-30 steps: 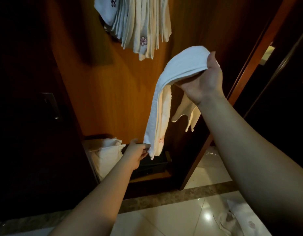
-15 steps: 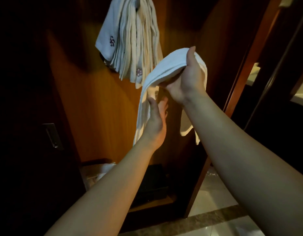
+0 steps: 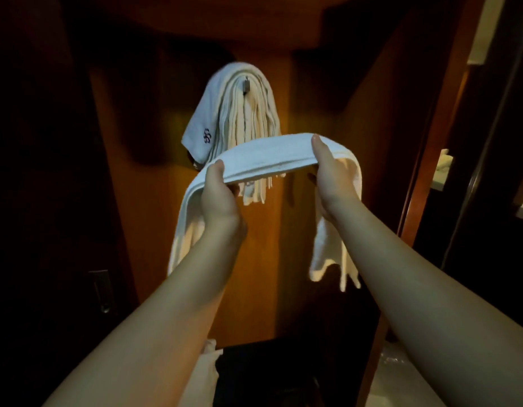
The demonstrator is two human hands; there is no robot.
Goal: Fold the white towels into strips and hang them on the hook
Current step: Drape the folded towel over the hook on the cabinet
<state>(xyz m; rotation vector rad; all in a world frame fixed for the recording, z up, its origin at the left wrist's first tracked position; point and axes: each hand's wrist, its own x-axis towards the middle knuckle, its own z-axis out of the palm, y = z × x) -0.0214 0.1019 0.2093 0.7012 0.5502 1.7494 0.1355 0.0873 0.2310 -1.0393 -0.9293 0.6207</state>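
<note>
Head view showed both forearms raised in the near field, and between them a folded white towel was held stretched as a flat strip. The left hand was curled round the strip's left part, thumb on top and fingers hidden beneath; the right hand gripped the right part in the same way. Past each grip the strip's loose ends were left hanging down, the left end beside the left forearm, the right end below the right wrist. Folding of this towel was judged done, since it was already narrowed to a band. Farther off, on the wooden wall panel, a metal hook was seen carrying a thick bundle of hung towels, so much of the task was judged complete. The held strip was below and nearer than the hook, apart from it; lifting it over the hook was judged still to be done. Whether more towels remained could not be told, though something pale was seen low down.
</note>
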